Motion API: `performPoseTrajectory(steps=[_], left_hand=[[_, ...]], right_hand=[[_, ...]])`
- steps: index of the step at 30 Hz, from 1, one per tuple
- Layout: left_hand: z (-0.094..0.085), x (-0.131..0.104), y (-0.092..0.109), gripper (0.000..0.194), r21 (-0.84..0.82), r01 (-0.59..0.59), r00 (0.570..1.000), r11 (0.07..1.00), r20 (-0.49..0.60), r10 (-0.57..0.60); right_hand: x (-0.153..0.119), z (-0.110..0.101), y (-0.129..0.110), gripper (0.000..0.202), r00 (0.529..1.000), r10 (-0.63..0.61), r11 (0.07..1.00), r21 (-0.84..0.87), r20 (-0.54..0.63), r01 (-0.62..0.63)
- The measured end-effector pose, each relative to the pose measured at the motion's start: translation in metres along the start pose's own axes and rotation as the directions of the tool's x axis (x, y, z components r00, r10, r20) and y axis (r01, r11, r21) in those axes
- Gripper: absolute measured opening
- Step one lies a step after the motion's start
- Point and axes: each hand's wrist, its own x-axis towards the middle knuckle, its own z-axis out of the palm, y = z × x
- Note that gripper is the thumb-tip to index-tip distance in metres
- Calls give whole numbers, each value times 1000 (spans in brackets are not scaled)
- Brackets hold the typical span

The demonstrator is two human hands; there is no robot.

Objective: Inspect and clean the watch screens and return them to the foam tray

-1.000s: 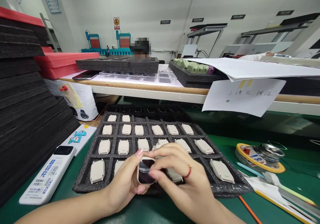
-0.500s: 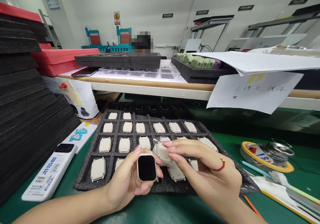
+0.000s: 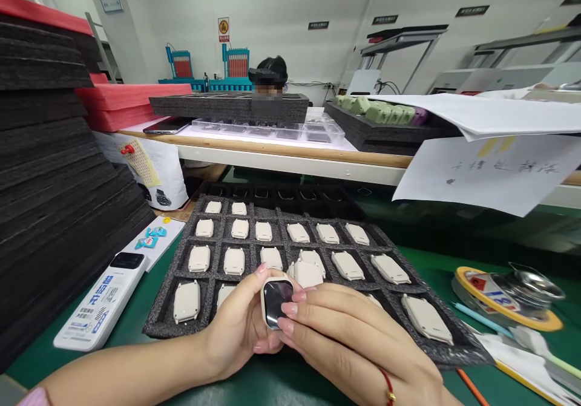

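Observation:
A pale watch body [image 3: 273,300] with a dark glossy screen is gripped by its edges in my left hand [image 3: 240,324], screen facing up. The fingers of my right hand [image 3: 345,327] lie together over the right side of that screen, and whether they pinch anything cannot be made out. Beneath and beyond both hands a black foam tray [image 3: 157,303] holds several pale watch bodies [image 3: 187,302], backs up, in its compartments. One more watch body [image 3: 306,271] rests overlapping another just past my fingertips.
Black foam sheets [image 3: 49,200] are stacked high at left, beside a white power bank [image 3: 102,300]. Tape rolls [image 3: 503,300] and pens lie at right. A shelf edge [image 3: 281,157] with hanging paper [image 3: 485,170] crosses behind; a person's head [image 3: 269,73] shows beyond.
My right hand has moved left and down from a watch body over the tray onto the screen in my left hand. The view has shifted, so the scene sits further right.

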Motion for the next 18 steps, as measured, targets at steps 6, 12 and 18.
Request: performPoseTrajectory(steps=[6,12,18], left_hand=[[2,0,-5,50,61,-82,996,995,-20,83],[2,0,-7,53,138,-138,990,981,-14,142],[2,0,-5,53,80,-69,997,994,-36,72]], right_hand=[[10,5,-5,42,991,132,986,-102,11,-130],[11,8,-7,55,939,331,932,125,93,-341],[16,4,-7,57,946,307,943,104,100,-317]])
